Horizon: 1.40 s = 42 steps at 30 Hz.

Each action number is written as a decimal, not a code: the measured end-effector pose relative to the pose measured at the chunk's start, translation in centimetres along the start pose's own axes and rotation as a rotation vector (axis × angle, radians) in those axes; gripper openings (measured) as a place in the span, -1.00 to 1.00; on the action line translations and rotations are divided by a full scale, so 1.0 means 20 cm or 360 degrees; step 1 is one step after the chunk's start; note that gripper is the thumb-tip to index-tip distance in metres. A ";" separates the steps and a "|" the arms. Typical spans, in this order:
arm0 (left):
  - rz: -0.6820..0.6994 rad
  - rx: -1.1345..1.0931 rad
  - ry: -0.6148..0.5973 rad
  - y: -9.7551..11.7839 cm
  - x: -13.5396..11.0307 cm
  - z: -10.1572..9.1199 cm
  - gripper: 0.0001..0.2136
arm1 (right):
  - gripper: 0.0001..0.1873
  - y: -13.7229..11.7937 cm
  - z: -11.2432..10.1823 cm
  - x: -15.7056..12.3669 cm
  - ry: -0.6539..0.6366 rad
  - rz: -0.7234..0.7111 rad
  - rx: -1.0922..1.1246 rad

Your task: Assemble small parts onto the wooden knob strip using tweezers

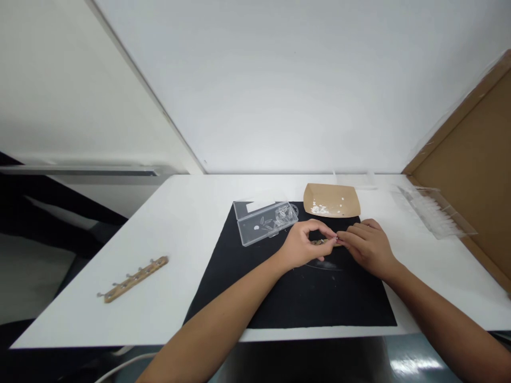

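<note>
Over the black mat (319, 298), my left hand (305, 246) pinches with thumb and forefinger at something tiny. My right hand (370, 249) has its fingers curled closed, its tips meeting those of the left hand at the same spot. What sits between the fingertips is too small and hidden to name. Just beneath and behind the fingers lies a small wooden strip (318, 242), mostly covered by both hands. To the left of my left hand, an open clear plastic case (255, 234) holds several clear, nail-shaped plastic pieces (283, 214) and a white round piece (256, 227).
Behind the hands stands a brown paper tray (345, 202) with white bits in it. A wooden strip with metal stems (136, 280) lies on the white table (191, 213) at left. A clear bag of white pieces (437, 213) rests by a cardboard panel (475, 154) at right.
</note>
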<state>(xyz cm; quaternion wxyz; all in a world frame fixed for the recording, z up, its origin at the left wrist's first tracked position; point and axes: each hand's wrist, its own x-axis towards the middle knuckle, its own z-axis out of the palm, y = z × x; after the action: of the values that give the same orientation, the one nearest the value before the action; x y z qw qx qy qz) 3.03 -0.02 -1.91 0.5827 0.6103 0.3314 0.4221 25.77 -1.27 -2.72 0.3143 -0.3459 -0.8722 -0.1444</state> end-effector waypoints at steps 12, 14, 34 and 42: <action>-0.0003 -0.0045 0.0017 -0.01 0.00 0.00 -0.74 | -0.88 0.01 0.00 -0.01 -0.0051 -0.0004 -0.0023; -0.0020 -0.0049 0.0021 -0.01 0.00 0.00 -0.74 | -0.89 0.01 0.01 -0.01 -0.0053 -0.0011 -0.0028; 0.0083 0.0210 0.0199 -0.04 0.01 0.03 -0.84 | -0.86 0.00 0.00 0.00 -0.0128 0.0031 -0.0105; 0.0030 0.0288 0.0271 -0.02 0.00 0.05 -0.91 | -0.85 0.00 0.01 -0.01 -0.0164 0.0035 -0.0143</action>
<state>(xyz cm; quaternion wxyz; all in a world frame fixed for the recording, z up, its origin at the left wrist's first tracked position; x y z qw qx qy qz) 3.96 -0.34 -2.22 0.4909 0.6255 0.4107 0.4462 25.81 -1.30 -2.99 0.2546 -0.3763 -0.8760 -0.1620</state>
